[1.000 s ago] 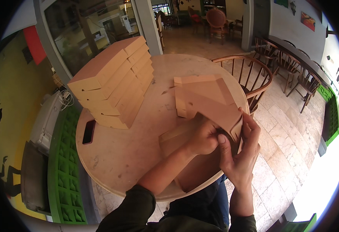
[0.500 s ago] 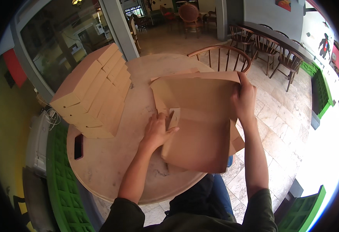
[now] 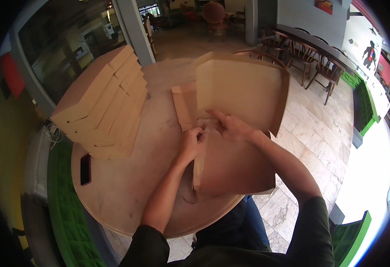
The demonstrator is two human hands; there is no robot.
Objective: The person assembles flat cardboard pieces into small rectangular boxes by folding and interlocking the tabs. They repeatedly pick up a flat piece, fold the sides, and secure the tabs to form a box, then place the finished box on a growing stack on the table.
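Note:
An opened brown cardboard box (image 3: 241, 167) lies at the right side of the round table, partly past its edge. Its lid (image 3: 244, 86) stands raised on the far side. My left hand (image 3: 191, 142) is closed on the box's left wall, with thumb and fingers at the corner near the fold. Inside the box by that same corner is my right hand (image 3: 235, 127), its index finger stretched out toward the fold and its other fingers partly hidden. A cardboard flap (image 3: 186, 107) sticks out on the left beside the lid.
A tall stack of folded cardboard boxes (image 3: 101, 107) stands on the table (image 3: 159, 80) at the left. Near the left edge lies a dark phone (image 3: 85, 170). A wooden chair (image 3: 259, 54) stands behind the lid, and more chairs (image 3: 324, 73) line a long table.
My right hand has left the lid's right edge and moved left into the box's corner. The lid has swung up and away. My left hand now pinches the left wall at the corner.

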